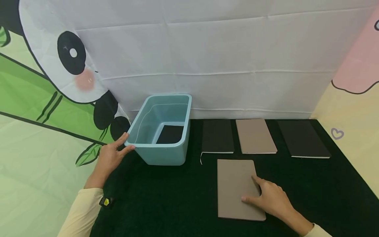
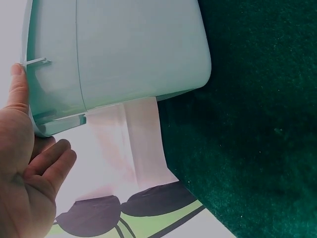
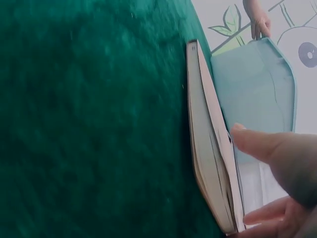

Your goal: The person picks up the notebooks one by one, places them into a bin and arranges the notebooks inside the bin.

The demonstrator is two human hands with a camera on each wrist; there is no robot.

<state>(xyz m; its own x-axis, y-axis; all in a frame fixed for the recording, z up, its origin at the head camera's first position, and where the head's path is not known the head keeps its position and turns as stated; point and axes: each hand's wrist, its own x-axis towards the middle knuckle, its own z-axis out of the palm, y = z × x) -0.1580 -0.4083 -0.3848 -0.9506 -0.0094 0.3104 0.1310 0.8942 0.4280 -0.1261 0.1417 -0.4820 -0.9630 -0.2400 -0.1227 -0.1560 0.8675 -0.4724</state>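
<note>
My left hand (image 1: 125, 143) touches the near left corner of a light blue plastic bin (image 1: 165, 154), thumb along its rim; in the left wrist view its fingers (image 2: 49, 161) lie loosely below the bin's (image 2: 129, 49) corner. A black notebook (image 1: 169, 134) lies flat inside the bin. My right hand (image 1: 250, 189) rests on the right part of a tan notebook (image 1: 234, 184) lying near me on the dark green cloth. In the right wrist view that notebook (image 3: 203, 148) shows edge on, with my fingers (image 3: 265, 144) over its cover.
Three more notebooks lie in a row at the back: a dark one (image 1: 217, 136), a tan one (image 1: 256, 135) and a black one (image 1: 303, 138). A white backdrop with a panda print stands behind the table (image 1: 165, 197) and on the left.
</note>
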